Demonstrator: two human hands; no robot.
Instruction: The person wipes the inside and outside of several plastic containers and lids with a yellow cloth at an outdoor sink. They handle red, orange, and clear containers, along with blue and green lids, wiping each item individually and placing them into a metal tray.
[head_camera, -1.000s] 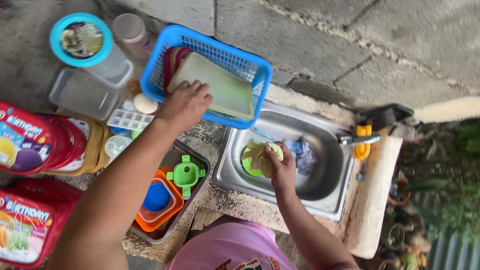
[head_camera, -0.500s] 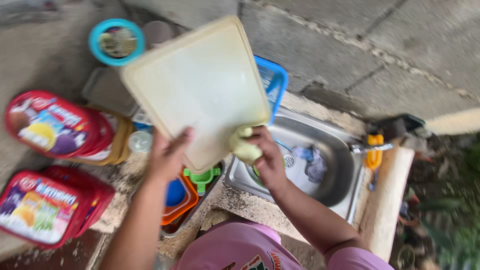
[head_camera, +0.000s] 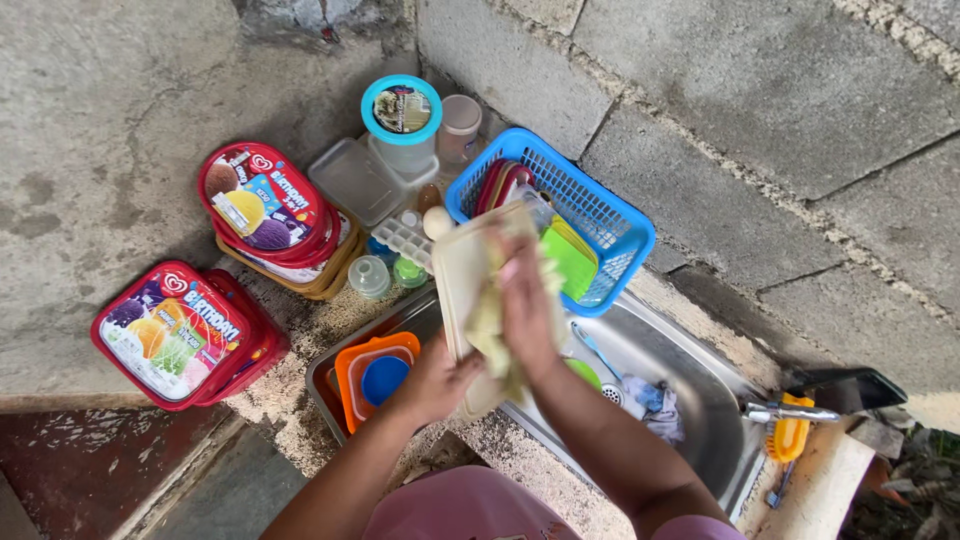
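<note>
My left hand (head_camera: 432, 380) grips the lower edge of a cream plastic cutting board (head_camera: 458, 275), held upright and tilted above the steel sink (head_camera: 700, 390). On the board's face, my right hand (head_camera: 525, 300) presses a yellow-green sponge (head_camera: 487, 325). Just behind the board stands a blue plastic basket (head_camera: 610, 225), holding red plates and green lids.
A metal tray (head_camera: 325, 385) with orange and blue containers sits left of the sink. Two red-lidded tubs (head_camera: 180, 335), clear boxes, a teal-lidded jar (head_camera: 402, 115) and small cups stand on the concrete. A tap with an orange brush (head_camera: 790, 425) is at the right.
The board, first lying in the basket under my left hand, was lifted out and turned on edge. My right hand brought the sponge up from the sink onto it.
</note>
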